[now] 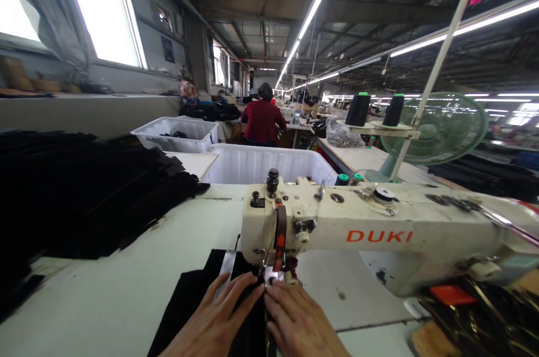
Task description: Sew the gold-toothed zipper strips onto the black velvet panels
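A piece of black fabric (189, 289) lies on the white table under the needle area of a cream sewing machine (320, 222). My left hand (223, 312) rests flat on the fabric, fingers stretched toward the presser foot (273, 275). A shiny, pale strip (227, 264) lies on the fabric, partly beneath my left fingers. Close beside it, my right hand (295, 317) has its fingers together on the fabric's right edge, fingertips just before the foot; its thumb is hidden. A thin gold line runs along the fabric between both hands.
Black cut pieces (84, 194) are heaped at left. Behind the machine stand white plastic bins (269, 163). Black thread cones (357, 110) and a green fan (433, 127) are at right. Gold-edged black material (497, 317) lies lower right. A person in red (264, 121) sits farther ahead.
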`<state>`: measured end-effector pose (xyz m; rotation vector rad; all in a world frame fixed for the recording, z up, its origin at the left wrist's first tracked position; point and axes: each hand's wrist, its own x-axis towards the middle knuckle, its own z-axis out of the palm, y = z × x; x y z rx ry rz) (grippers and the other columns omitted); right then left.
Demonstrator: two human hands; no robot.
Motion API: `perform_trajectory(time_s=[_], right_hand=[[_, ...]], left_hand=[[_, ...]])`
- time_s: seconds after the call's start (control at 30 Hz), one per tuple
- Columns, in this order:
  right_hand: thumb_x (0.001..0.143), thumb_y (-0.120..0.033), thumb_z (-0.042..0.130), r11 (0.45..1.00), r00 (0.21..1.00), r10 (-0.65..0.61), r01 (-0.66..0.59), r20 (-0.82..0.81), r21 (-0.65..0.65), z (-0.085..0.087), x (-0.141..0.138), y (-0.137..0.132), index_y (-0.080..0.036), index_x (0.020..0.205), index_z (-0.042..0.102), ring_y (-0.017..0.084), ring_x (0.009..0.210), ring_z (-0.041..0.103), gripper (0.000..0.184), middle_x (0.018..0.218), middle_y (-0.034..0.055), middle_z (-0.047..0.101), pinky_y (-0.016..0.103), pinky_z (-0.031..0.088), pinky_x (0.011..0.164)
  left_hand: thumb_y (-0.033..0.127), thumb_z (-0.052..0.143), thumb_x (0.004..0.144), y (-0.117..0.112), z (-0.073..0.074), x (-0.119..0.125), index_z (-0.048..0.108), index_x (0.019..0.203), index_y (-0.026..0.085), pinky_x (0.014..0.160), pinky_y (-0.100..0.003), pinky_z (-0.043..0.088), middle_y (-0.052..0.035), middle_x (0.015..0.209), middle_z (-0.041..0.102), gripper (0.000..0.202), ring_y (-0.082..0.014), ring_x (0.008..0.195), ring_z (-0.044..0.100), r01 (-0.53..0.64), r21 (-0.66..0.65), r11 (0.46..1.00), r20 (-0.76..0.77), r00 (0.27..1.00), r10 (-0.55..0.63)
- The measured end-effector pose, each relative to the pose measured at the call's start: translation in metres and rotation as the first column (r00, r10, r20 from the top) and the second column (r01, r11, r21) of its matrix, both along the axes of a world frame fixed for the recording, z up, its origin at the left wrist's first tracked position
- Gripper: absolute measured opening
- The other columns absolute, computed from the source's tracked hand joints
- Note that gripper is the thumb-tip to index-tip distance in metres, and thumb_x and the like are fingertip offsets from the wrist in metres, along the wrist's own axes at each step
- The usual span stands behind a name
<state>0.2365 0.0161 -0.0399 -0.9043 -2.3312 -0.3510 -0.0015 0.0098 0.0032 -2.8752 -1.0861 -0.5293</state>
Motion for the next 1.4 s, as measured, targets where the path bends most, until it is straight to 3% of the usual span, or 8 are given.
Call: perform_trajectory(time_s=[0.23,0.37,0.6,0.93,1.1,1.23,1.33,1.4], right_hand=[[0.097,-0.028,0.060,0.999,0.998,-0.042,0.041,0.047,0.018,0.000,0.001,0.002,-0.015,0.127,0.063,0.026,0.111,0.068,0.032,0.128,0.0055,0.068,0.036,0.056,0.097],[0.097,-0.024,0.061,0.997,0.992,-0.010,0.019,0.123,-0.073,0.008,0.006,0.000,-0.014,0.133,0.059,0.027,0.119,0.063,0.038,0.134,0.0074,0.064,0.038,0.054,0.100],[0.096,-0.022,0.061,0.969,0.990,0.093,-0.066,0.105,-0.238,0.023,0.013,0.003,-0.015,0.132,0.059,0.022,0.123,0.060,0.037,0.135,0.0091,0.063,0.035,0.048,0.106],[0.093,-0.012,0.056,0.944,0.997,0.058,-0.036,0.058,-0.329,0.030,0.015,-0.002,-0.018,0.137,0.054,0.023,0.131,0.054,0.044,0.141,0.0102,0.057,0.042,0.041,0.112],[0.089,-0.006,0.052,0.944,0.997,-0.070,0.075,0.028,-0.322,0.053,0.010,-0.044,-0.016,0.137,0.054,0.026,0.134,0.049,0.049,0.144,0.0147,0.054,0.048,0.041,0.111],[0.079,-0.001,0.044,0.947,0.991,-0.034,-0.010,-0.129,-0.321,0.042,0.007,-0.106,-0.013,0.141,0.046,0.022,0.130,0.051,0.063,0.139,0.0153,0.057,0.039,0.046,0.109],[0.070,0.000,0.042,0.974,0.994,-0.008,-0.017,-0.109,-0.228,0.014,0.002,-0.137,-0.008,0.146,0.036,0.023,0.132,0.050,0.077,0.138,0.0159,0.057,0.039,0.044,0.110],[0.069,-0.002,0.045,0.980,0.997,-0.031,0.016,-0.074,-0.201,0.000,-0.004,-0.145,-0.006,0.149,0.032,0.026,0.133,0.048,0.081,0.141,0.0178,0.055,0.045,0.044,0.110]], left_hand=[[0.050,0.074,0.086,-0.003,0.023,0.007,0.038,0.154,0.027,0.117,-0.048,0.030,-0.0098,0.145,0.054,0.081,-0.0320,0.134,0.048,-0.007,-0.087,0.996,0.052,0.999,0.012],[0.059,0.070,0.087,-0.004,0.020,0.006,0.044,0.150,0.022,0.116,-0.048,0.032,-0.0117,0.145,0.054,0.078,-0.0329,0.133,0.050,0.000,-0.072,0.997,0.034,0.999,0.003],[0.041,0.074,0.087,-0.004,0.013,0.005,0.023,0.159,0.027,0.115,-0.052,0.032,-0.0085,0.147,0.052,0.089,-0.0315,0.134,0.049,0.009,0.050,0.999,0.080,0.997,-0.013],[0.045,0.064,0.095,-0.001,0.017,0.003,0.033,0.155,0.023,0.114,-0.061,0.024,-0.0109,0.156,0.039,0.071,-0.0326,0.144,0.032,0.024,-0.127,0.992,-0.029,0.999,-0.028],[0.028,0.052,0.101,-0.057,0.013,0.008,0.019,0.159,0.020,0.116,-0.057,0.023,-0.0112,0.160,0.027,0.067,-0.0299,0.147,0.024,-0.006,-0.036,0.999,-0.090,0.996,0.003],[0.005,0.049,0.091,-0.102,-0.005,0.005,0.010,0.160,0.021,0.116,-0.052,0.022,-0.0101,0.156,0.036,0.081,-0.0263,0.143,0.035,0.096,0.054,0.994,-0.059,0.994,-0.093],[0.008,0.049,0.093,-0.110,-0.006,-0.006,0.031,0.156,0.026,0.116,-0.048,0.026,-0.0041,0.154,0.042,0.069,-0.0254,0.141,0.039,0.093,-0.107,0.990,0.110,0.991,-0.081],[0.016,0.045,0.099,-0.107,0.005,-0.014,0.048,0.147,0.032,0.113,-0.043,0.035,0.0017,0.147,0.052,0.051,-0.0232,0.135,0.048,0.019,-0.318,0.948,0.286,0.955,0.077]])
